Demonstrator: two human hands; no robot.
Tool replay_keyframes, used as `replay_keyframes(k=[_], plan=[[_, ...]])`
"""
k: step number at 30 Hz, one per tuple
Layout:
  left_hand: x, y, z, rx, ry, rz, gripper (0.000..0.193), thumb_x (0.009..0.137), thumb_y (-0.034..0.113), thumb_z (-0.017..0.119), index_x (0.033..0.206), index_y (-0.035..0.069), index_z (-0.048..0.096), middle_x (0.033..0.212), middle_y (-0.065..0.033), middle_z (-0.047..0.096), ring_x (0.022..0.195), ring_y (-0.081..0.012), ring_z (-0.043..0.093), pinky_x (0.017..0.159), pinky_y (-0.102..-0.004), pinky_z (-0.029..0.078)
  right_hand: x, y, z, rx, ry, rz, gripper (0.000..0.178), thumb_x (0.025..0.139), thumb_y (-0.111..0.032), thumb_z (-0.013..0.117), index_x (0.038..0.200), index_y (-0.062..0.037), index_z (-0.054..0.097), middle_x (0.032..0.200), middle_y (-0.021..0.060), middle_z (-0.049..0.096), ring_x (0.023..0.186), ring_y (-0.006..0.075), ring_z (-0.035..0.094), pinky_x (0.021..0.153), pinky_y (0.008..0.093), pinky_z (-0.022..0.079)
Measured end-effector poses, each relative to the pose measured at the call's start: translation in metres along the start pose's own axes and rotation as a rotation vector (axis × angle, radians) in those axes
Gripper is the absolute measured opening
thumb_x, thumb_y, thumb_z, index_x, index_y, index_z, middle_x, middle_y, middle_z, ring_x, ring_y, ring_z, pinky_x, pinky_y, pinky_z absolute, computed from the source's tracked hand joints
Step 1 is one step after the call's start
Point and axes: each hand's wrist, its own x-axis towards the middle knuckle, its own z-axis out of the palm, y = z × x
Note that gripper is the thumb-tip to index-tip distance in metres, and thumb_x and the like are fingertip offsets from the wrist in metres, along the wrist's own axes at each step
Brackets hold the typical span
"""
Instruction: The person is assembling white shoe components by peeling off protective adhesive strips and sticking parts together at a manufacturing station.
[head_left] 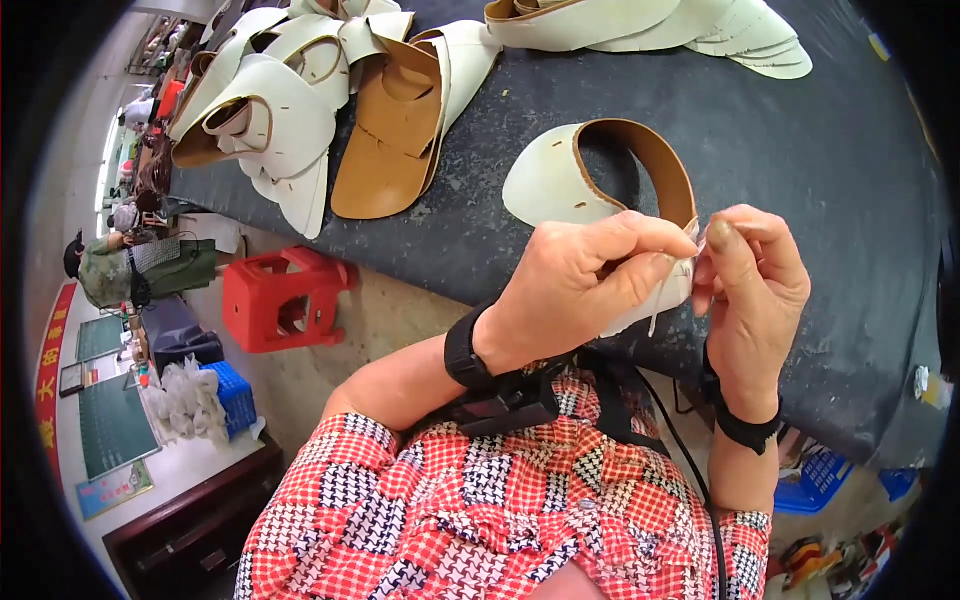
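Note:
A white leather shoe upper [545, 178] with a tan inside curves in a loop on the dark table in front of me. Thumb and forefinger of my left hand [590, 285] are pinched at its near right end. Close beside them, the fingers of my right hand [755, 290] are pressed together at the same edge. What the right fingertips hold is too small to make out. A thin pale strand, perhaps thread, hangs below the left fingertips. Part of the upper's near end is hidden behind my left hand.
Stacks of similar white uppers [290, 120] and a tan-side-up upper [375, 165] lie at the far left; another white stack [640, 22] is at the back. A red plastic stool [285, 300] stands left of the table [470, 240]. Further left is another person [150, 270]. Blue crates [815, 480] sit lower right.

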Motion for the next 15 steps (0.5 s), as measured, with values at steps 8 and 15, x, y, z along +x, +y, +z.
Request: replay_keyframes(k=[8,15], plan=[[-0.002,-0.004,0.004,0.208,0.005,0.216,0.012,0.079,-0.001,0.061,0.089,0.002,0.065,0.068,-0.0011,0.061,0.057,-0.004,0.054,0.051,-0.0184,0.043,0.002,0.003,-0.003,0.038,-0.002,0.074,0.006,0.084,-0.006,0.059,0.086,-0.0008,0.059,0.072,0.0033,0.059,0.056,0.0046,0.051,0.042,0.0165,0.038],[-0.006,0.003,0.01,0.045,0.016,-0.016,0.014,0.079,0.003,0.065,0.092,0.002,0.06,0.077,-0.0011,0.06,0.069,-0.0036,0.055,0.059,-0.0163,0.043,0.002,-0.003,-0.005,0.024,-0.109,0.044,0.006,0.082,-0.004,0.061,0.087,-0.0001,0.06,0.072,0.0025,0.059,0.055,0.004,0.05,0.043,0.016,0.037]])
